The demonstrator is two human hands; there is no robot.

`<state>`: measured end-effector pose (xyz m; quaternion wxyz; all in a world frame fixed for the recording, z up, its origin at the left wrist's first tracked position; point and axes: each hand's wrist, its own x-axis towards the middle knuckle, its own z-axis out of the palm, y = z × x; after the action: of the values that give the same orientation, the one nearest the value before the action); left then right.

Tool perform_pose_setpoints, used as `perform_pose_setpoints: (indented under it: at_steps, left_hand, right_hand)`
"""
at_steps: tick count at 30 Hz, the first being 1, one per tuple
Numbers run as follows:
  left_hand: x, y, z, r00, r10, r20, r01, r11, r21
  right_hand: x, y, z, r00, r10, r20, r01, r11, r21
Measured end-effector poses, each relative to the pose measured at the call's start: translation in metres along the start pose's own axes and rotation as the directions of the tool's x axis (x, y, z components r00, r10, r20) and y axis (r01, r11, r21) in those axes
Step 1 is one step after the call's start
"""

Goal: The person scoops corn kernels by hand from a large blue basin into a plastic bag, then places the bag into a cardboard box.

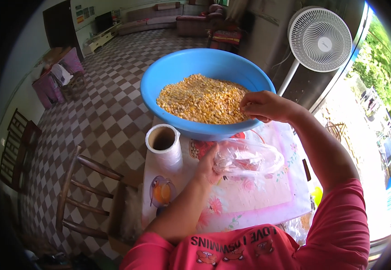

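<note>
A large blue plastic basin [209, 60] stands on the table, partly filled with a heap of loose yellow corn kernels [199, 98]. My right hand [261, 106] is over the basin's right rim, close to the kernels. Its fingers are curled inward, and whether anything is between them is hidden. Below the basin, my left hand [211, 165] grips a clear plastic bag [249, 158] just above the tabletop. The bag is crumpled and extends to the right. What it may contain is hard to make out.
A roll of clear plastic bags [170, 157] stands upright left of my left hand. The table has a floral cover [249, 199]. A wooden chair [90, 192] is at the left, and a white fan [320, 40] stands beyond the basin at the right, by an open doorway.
</note>
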<state>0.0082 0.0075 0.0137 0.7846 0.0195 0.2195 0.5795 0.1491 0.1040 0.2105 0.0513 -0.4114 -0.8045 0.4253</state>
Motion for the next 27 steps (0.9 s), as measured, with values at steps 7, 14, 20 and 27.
perform_pose_setpoints:
  at_steps: [7,14,20,27]
  left_hand:
    - [0.007,0.001,-0.021,0.984,-0.013,0.177,0.009,1.000,0.024]
    - [0.004,-0.002,-0.015,0.978,-0.017,0.206,0.014,1.000,0.016]
    - [0.006,-0.004,-0.011,0.978,-0.039,0.205,0.043,0.999,-0.012]
    - [-0.004,0.000,-0.004,0.986,-0.050,0.158,0.054,0.998,-0.022]
  right_hand:
    - [-0.042,0.028,0.040,0.968,0.066,0.240,-0.044,0.994,-0.095]
    - [-0.037,0.071,0.076,0.982,0.004,0.187,0.069,0.923,-0.378]
    - [-0.039,0.064,0.060,0.991,-0.099,0.096,0.131,0.886,-0.445]
    - [0.007,0.025,0.008,0.924,-0.101,-0.368,0.056,0.990,-0.131]
